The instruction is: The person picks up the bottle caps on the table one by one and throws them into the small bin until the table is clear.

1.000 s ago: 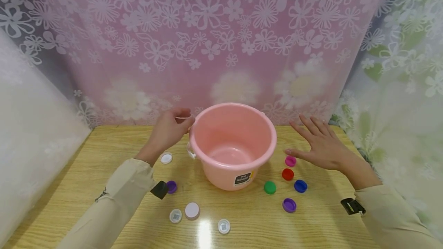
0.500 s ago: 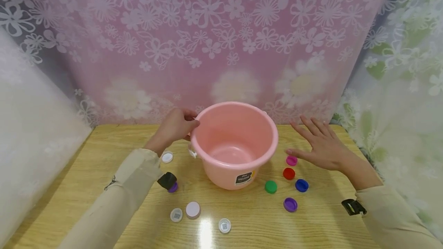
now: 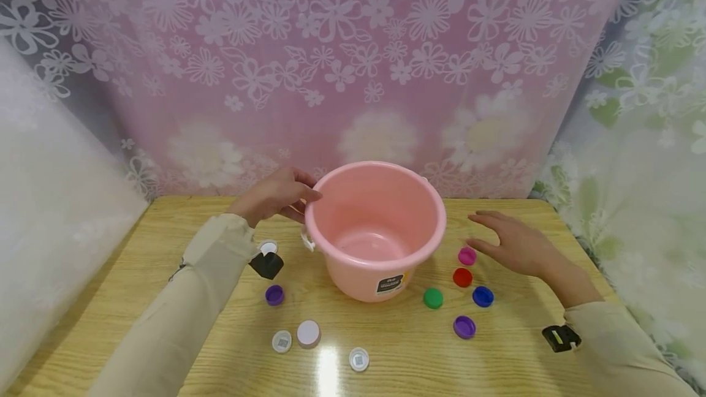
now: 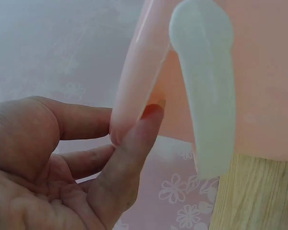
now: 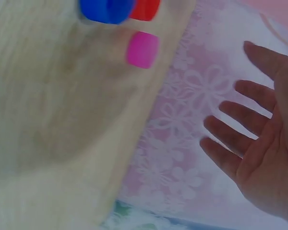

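Note:
A pink plastic bucket point(image 3: 353, 277) stands upright near the middle of the table, its inside bare. My left hand point(image 3: 276, 193) pinches the left side of its rim, the thumb on one face and fingers on the other. Close by in the left wrist view hangs the bucket's white handle point(image 4: 211, 105). To the right of the bucket, my right hand point(image 3: 515, 247) hovers with fingers extended, holding nothing. Nearest to it is a small magenta bottle cap point(image 3: 467, 255). Red point(image 3: 463, 277), blue point(image 3: 483, 296), green point(image 3: 432, 298) and purple point(image 3: 464, 327) caps lie nearer the front.
On the left of the wooden table point(image 3: 138, 299) lie a purple cap point(image 3: 274, 294), a pale pink cap point(image 3: 309, 333) and several white caps point(image 3: 282, 342). One white cap point(image 3: 268, 247) is partly covered by the left wrist strap. A floral curtain point(image 3: 364, 78) hangs behind.
My left hand has gone from beside the bucket's rim to gripping it. My right hand has dropped slightly, its spread fingers drawing closer together. The bucket stays about where it was.

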A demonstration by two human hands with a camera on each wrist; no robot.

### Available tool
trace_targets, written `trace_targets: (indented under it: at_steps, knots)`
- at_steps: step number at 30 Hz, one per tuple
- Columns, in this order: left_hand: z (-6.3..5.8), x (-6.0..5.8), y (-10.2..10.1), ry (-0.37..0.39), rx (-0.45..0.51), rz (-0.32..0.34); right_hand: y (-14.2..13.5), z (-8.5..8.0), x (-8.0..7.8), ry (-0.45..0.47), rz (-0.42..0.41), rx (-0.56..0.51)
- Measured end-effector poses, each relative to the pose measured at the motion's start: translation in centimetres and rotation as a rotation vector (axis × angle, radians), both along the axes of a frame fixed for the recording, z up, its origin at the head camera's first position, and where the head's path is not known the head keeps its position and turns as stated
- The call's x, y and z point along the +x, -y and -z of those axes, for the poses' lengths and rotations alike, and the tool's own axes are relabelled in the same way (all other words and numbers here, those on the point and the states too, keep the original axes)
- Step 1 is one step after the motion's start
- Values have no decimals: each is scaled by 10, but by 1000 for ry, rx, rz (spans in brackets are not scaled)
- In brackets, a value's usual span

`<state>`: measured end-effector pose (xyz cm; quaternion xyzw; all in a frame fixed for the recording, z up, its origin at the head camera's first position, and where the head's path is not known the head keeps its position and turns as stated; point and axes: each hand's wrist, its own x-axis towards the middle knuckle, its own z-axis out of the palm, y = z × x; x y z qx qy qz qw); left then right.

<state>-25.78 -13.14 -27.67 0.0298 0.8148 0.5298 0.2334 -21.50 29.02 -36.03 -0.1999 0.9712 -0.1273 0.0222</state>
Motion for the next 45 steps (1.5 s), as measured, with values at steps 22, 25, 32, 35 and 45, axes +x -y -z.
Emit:
trace_targets:
  at_steps: [22, 25, 32, 35, 45]
  knots:
    - [8, -4, 9, 142, 217, 11, 0, 53, -10, 103, -118, -135]
    - [8, -4, 10, 146, 220, 12, 0, 53, -11, 100, -112, -133]
    - [7, -4, 12, 135, 193, 3, 0, 47, -12, 79, -110, -168]
    - [6, -3, 13, 113, 168, 1, 1, 35, -12, 63, -102, -199]
    - [2, 2, -2, -52, -15, 12, 10, -18, -9, -67, -66, -271]
